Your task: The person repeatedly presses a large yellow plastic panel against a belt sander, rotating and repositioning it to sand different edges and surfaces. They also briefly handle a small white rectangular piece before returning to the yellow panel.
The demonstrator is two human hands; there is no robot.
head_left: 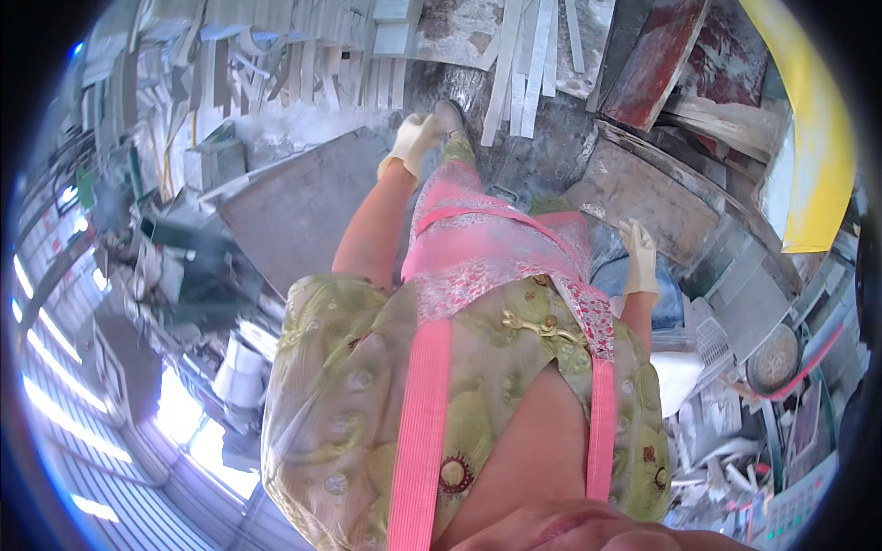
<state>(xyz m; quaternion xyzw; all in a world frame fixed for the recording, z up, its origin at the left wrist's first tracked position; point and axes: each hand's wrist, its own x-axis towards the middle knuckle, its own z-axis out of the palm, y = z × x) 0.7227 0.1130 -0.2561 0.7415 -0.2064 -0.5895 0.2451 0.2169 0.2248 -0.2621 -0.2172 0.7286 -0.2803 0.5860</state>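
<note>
My left hand (413, 145), in a cream glove, is stretched forward near my shoe (448, 116). Its fingers are curled in, and no object shows in it. Lower on the right, my right hand (640, 257) hangs beside my body in a matching glove. Its fingers are loosely bent and slightly apart, with nothing between them. A pink apron (478, 248) covers my front over a green patterned top (349, 367). Near my right hand is a blue bundle (661, 294), possibly cloth or plastic.
Long pale strips (522, 73) lie ahead on the dusty floor (542, 165). A large grey board (299, 202) is to the left. Brown boards (652, 193) and a yellow sheet (822, 119) stand to the right. A round basin (774, 360) sits near scrap pieces (726, 450).
</note>
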